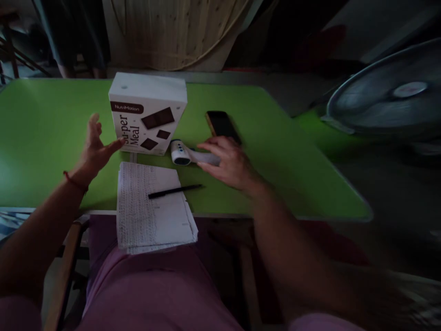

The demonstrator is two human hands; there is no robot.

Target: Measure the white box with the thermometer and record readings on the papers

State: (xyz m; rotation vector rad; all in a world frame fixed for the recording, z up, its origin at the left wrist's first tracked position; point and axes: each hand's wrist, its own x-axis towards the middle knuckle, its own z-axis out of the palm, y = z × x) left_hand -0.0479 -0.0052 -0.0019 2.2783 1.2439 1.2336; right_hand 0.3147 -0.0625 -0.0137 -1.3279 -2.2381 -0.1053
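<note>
A white NutriMotion "Su-per Meal" box (138,124) stands upright on the green table. My left hand (94,149) is open at its left side, fingers spread, the thumb tip in front of the box's lower left edge; whether it touches cannot be told. Just right of the box is a white infrared thermometer (181,154) with blue buttons, its head pointing left. My right hand (230,161) is around its handle, thumb on the near side and fingers on the far side; the handle's end is hidden in the palm. A dark phone (222,123) lies just beyond this hand.
Handwritten paper sheets (148,220) overhang the green table's (289,188) near edge, with a black pen (174,191) across them. A large fan (396,92) stands at the right. Beyond the table at the left, a person's legs (76,41) show.
</note>
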